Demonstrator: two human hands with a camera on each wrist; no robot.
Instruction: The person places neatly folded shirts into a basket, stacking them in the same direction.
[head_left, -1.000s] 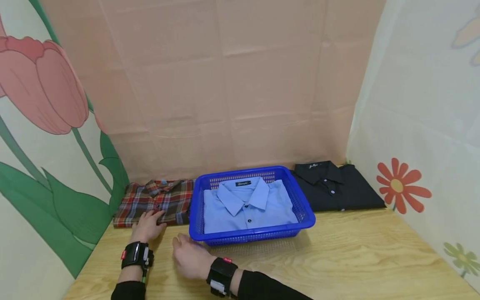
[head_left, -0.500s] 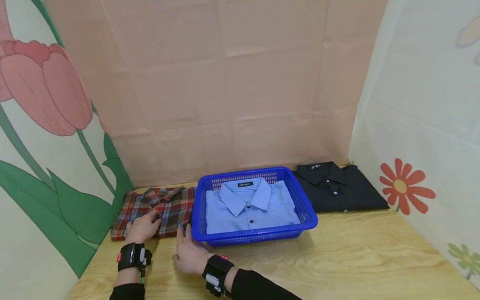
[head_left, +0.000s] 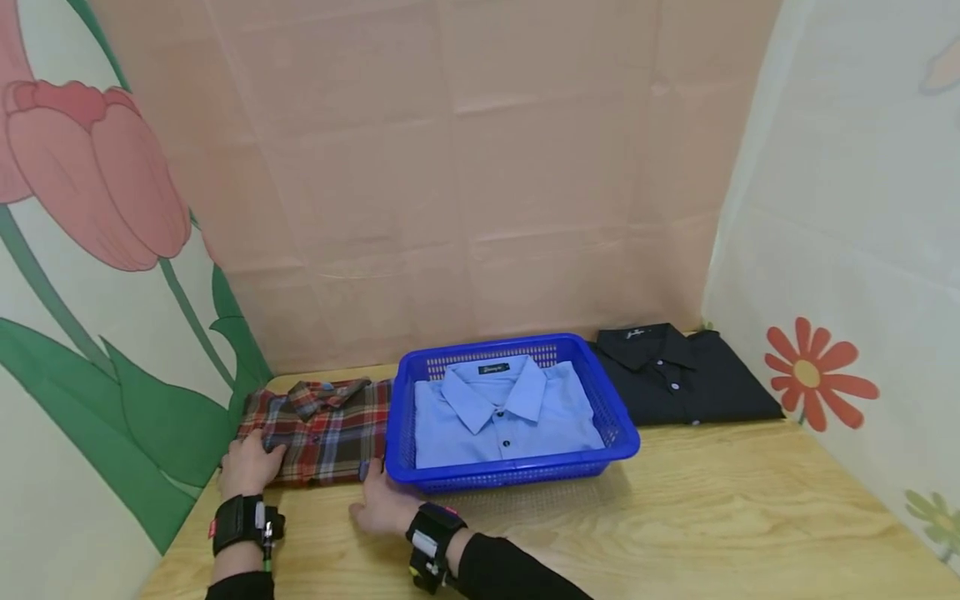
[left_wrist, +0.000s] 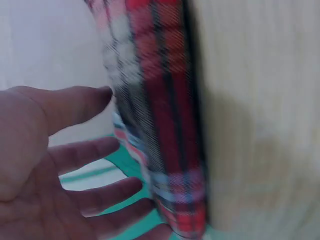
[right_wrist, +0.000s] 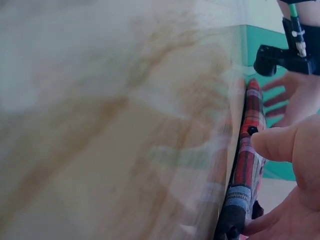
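A folded red plaid shirt [head_left: 330,437] lies on the table to the left of the blue basket. My left hand [head_left: 251,462] is at the shirt's near left corner; in the left wrist view its spread fingers [left_wrist: 107,195] reach along the plaid edge. At the near right corner, beside the basket, is my right hand [head_left: 384,500]. The right wrist view has its thumb [right_wrist: 275,144] at the folded front edge, close to a dark button. Most of the right fingers are hidden or cut off there.
The blue plastic basket [head_left: 517,471] holds a folded light blue shirt [head_left: 450,433]. A folded black shirt [head_left: 720,392] lies right of the basket, against the back wall. Flower-printed sheets rise at both sides of the wooden table [head_left: 712,508].
The plaid shirt has slid nearer to me, away from the back wall. My left hand has moved from its front to its left corner; my right hand has moved up to its right corner.
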